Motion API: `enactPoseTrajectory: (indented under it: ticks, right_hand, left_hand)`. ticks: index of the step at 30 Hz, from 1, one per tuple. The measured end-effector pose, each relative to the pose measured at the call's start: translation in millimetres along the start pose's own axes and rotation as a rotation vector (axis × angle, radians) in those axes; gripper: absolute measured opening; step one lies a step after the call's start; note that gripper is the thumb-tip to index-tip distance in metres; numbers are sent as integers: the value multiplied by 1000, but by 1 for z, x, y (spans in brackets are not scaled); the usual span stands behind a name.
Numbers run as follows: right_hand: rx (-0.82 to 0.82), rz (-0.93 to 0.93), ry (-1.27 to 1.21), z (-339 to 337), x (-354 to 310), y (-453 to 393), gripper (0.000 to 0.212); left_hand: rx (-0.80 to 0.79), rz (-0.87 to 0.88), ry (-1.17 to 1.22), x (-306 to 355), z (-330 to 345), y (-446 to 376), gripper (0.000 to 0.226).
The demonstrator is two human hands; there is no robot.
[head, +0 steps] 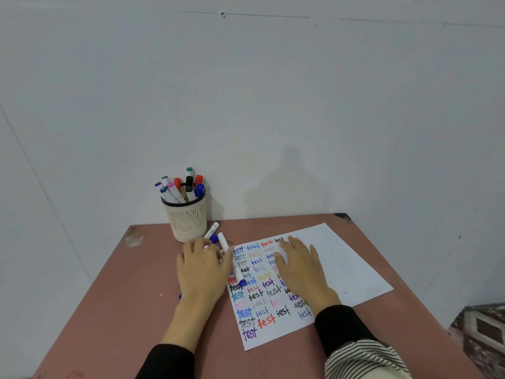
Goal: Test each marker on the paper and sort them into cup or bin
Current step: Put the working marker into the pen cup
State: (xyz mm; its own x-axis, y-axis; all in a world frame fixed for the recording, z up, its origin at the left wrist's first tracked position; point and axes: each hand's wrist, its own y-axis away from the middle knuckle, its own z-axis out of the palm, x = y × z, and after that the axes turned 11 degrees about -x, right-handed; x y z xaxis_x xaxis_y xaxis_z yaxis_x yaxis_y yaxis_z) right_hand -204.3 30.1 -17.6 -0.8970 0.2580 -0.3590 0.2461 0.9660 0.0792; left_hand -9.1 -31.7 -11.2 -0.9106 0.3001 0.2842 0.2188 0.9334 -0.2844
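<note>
A white sheet of paper [347, 258] lies on the table, its left half filled with the word "test" in many colours. My right hand [300, 266] lies flat on the writing, fingers straight. My left hand [202, 266] rests palm down over a small pile of loose markers [222, 240] at the paper's left edge; whether it grips one is hidden. A white marker with a blue cap [239, 274] pokes out beside its thumb side. A cream mesh cup [188, 220] behind holds several capped markers. No bin is in view.
The reddish-brown table [131, 296] stands against a pale wall, with chipped spots near its back corners. A small blue piece [180, 296] lies by my left wrist. Patterned floor [483, 332] shows beyond the table's right edge.
</note>
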Motion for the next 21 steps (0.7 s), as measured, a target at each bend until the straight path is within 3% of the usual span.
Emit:
enactPoseTrajectory:
  ticks: [4, 9, 15, 17, 21]
  right_hand:
    - [11, 4, 7, 1, 0, 0, 53]
    - [9, 11, -6, 0, -1, 0, 52]
    - [14, 9, -42, -2, -1, 1, 50]
    - [75, -6, -159, -4, -1, 1, 44]
    - [243, -4, -703, -14, -2, 3, 36]
  left_hand:
    - [-66, -11, -97, 8, 1, 4, 57]
    - [-123, 45, -7, 21, -5, 11, 31]
    - [-236, 196, 20, 23, -2, 12, 33]
    - [-262, 250, 4, 22, -2, 12, 33]
    - [-177, 318, 155, 25, -7, 10, 27]
